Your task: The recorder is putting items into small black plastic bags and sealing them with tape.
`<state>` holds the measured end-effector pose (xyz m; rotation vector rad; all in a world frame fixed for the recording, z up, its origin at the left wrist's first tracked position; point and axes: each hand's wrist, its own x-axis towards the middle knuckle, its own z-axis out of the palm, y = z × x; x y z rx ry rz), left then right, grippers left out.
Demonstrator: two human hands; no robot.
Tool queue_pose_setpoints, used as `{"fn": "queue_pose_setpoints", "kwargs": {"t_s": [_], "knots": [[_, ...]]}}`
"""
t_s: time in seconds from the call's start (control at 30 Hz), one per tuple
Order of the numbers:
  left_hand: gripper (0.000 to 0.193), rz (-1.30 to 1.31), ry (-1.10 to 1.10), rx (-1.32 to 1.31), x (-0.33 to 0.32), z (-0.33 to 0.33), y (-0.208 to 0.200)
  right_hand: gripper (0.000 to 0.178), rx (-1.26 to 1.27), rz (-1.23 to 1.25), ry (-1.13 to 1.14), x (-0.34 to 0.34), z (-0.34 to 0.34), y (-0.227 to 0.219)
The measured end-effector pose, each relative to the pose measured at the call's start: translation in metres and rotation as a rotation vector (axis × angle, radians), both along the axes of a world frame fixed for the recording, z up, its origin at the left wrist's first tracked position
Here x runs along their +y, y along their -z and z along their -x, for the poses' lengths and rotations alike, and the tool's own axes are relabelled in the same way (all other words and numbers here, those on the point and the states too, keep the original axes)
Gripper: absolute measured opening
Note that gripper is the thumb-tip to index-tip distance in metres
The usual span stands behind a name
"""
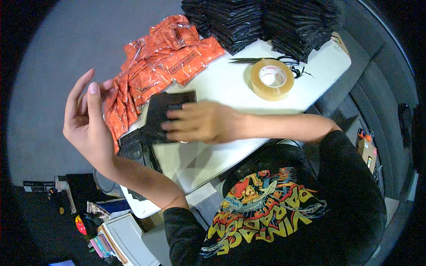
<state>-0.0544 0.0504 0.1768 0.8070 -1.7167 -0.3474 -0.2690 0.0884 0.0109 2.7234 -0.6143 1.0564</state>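
My right hand (208, 122) reaches in from the right, its fingers stretched out flat over a dark, roughly square folded piece (166, 108) that looks like cloth. Motion blurs these fingers, and the thumb is hidden. Raised beside the orange packets, my left hand (91, 122) has its fingers apart and nothing in it. Several orange garments in clear plastic bags (159, 62) lie heaped at the table's far left, their near end close to my left hand. Black plastic-wrapped packets (137, 148) lie by my left wrist, partly covered by the forearm.
A roll of clear tape (272, 80) lies on the white table (230, 97), with black-handled scissors (253, 60) behind it. Tall rows of black plastic packets (266, 22) fill the far edge. A grey sofa (381, 66) stands right; a white cabinet (128, 239) stands lower left.
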Motion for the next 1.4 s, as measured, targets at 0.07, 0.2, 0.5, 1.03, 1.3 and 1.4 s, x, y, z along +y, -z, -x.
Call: {"fn": "queue_pose_setpoints", "kwargs": {"t_s": [0.07, 0.2, 0.5, 1.03, 1.3, 1.4], "knots": [[0.028, -0.009, 0.012, 0.024, 0.002, 0.001, 0.001, 0.054, 0.236, -0.138, 0.017, 0.016, -0.004, 0.03], [0.026, 0.002, 0.025, 0.009, 0.007, 0.001, 0.001, 0.048, 0.28, -0.361, -0.047, 0.044, 0.022, 0.054], [0.026, 0.031, 0.045, 0.016, 0.013, 0.014, 0.005, 0.064, 0.341, -0.337, 0.764, 0.068, 0.167, -0.038], [0.071, -0.299, 0.359, -0.29, -0.009, 0.022, 0.019, 0.055, -0.52, -0.472, 0.119, -0.007, 0.117, -0.043], [0.034, -0.306, 0.235, -0.156, -0.006, 0.055, 0.042, 0.052, -0.737, -0.549, -0.042, -0.047, 0.074, -0.054], [0.027, -0.114, 0.135, -0.132, -0.013, 0.055, 0.092, 0.049, -0.711, -0.65, -0.044, -0.055, 0.067, -0.036]]}}
